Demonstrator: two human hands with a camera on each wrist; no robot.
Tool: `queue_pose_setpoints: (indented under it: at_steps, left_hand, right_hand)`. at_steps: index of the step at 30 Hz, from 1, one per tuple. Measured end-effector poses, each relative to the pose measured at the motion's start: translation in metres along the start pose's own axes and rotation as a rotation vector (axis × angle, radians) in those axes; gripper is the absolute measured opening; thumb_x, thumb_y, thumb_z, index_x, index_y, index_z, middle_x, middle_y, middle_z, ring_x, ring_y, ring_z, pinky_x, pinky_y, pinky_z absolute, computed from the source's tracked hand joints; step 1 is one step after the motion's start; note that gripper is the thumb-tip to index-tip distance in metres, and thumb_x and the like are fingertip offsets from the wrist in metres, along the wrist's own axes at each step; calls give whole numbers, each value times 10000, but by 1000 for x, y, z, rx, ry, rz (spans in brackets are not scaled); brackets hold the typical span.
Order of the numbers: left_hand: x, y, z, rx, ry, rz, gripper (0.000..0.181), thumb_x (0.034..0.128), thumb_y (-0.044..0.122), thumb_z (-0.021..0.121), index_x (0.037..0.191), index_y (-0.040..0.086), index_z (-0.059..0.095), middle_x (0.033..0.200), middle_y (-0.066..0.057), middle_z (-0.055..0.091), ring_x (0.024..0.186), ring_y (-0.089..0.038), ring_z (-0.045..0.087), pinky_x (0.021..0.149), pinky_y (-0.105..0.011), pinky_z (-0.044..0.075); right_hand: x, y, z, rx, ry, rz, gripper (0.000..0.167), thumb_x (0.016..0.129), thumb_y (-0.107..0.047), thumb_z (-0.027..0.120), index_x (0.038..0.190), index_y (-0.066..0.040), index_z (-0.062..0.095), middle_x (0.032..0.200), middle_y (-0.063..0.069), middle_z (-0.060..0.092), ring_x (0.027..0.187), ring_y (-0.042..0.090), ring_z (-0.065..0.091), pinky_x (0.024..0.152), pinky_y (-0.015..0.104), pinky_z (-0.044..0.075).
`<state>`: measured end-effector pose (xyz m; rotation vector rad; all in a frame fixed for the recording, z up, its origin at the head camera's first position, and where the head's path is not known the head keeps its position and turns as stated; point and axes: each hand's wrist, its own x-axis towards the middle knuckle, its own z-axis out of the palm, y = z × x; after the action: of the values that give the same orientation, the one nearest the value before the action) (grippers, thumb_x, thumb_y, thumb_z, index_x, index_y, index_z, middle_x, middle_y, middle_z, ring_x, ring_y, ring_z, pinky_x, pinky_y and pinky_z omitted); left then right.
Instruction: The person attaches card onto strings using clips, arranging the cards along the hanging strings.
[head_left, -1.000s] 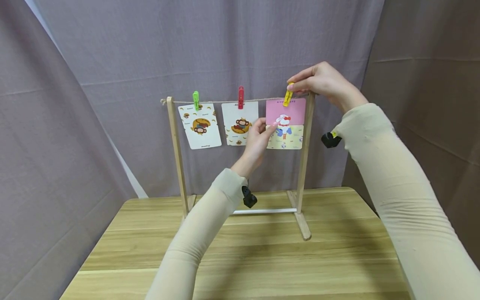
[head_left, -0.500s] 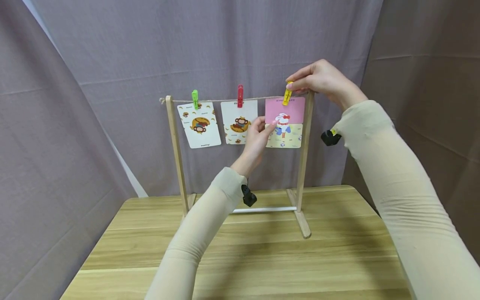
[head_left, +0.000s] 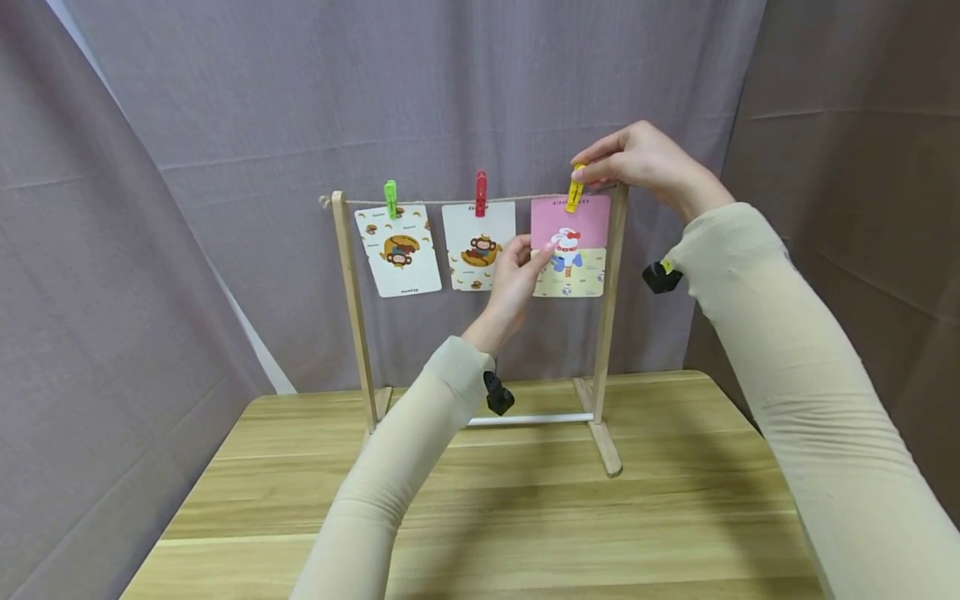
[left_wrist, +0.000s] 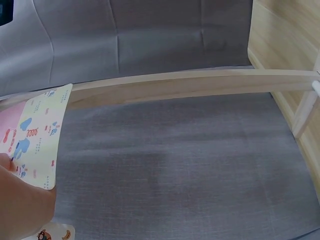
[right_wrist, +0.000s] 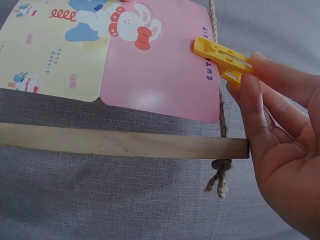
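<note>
A pink and yellow rabbit card (head_left: 588, 225) hangs at the right end of the string, its top edge under a yellow clothespin (right_wrist: 227, 56). My right hand (head_left: 648, 162) pinches the clothespin's upper end between thumb and fingers. The left hand (head_left: 513, 287) holds the card's left edge, thumb in front and the fingers partly hidden. Two white monkey cards hang further left: the middle card (head_left: 468, 221) from a red clothespin (head_left: 482, 193), the left card (head_left: 420, 275) from a green clothespin (head_left: 391, 200). Only part of the left hand (left_wrist: 25, 205) shows in the left wrist view.
The twine (head_left: 442, 201) runs between two wooden posts; the right post (head_left: 609, 333) stands close beside the rabbit card. A white rod (head_left: 532, 420) joins the feet low down. The stand is on a wooden table (head_left: 570, 533), with grey curtains (head_left: 247, 108) behind and at the sides.
Both hands keep their hold on the card and the clothespin. Apart from a slight shift of the whole view, nothing has visibly moved.
</note>
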<state>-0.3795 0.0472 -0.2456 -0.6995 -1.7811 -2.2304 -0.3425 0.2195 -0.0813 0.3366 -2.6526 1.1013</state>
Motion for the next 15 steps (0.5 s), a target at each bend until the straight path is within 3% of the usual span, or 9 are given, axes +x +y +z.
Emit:
queue_pose_setpoints:
  at_steps: [7, 15]
  left_hand:
    - [-1, -4, -2, -7, -9, 7, 233, 987, 163, 666, 1168, 20, 634, 1025, -65, 710, 862, -119, 624, 743, -240, 491]
    - [-1, -7, -4, -33, -8, 19, 228, 981, 130, 667, 1160, -7, 631, 1055, -107, 707, 852, -116, 613, 745, -240, 480]
  right_hand:
    - [-3, 1, 2, 5, -26, -12, 527, 958, -318, 698, 1395, -45, 588, 1262, 90, 663, 929, 120, 680, 1105, 493, 358]
    - [-2, 0, 4, 4, -40, -20, 538, 959, -312, 698, 1404, -35, 576, 1250, 91, 679, 886, 93, 688, 1118, 499, 352]
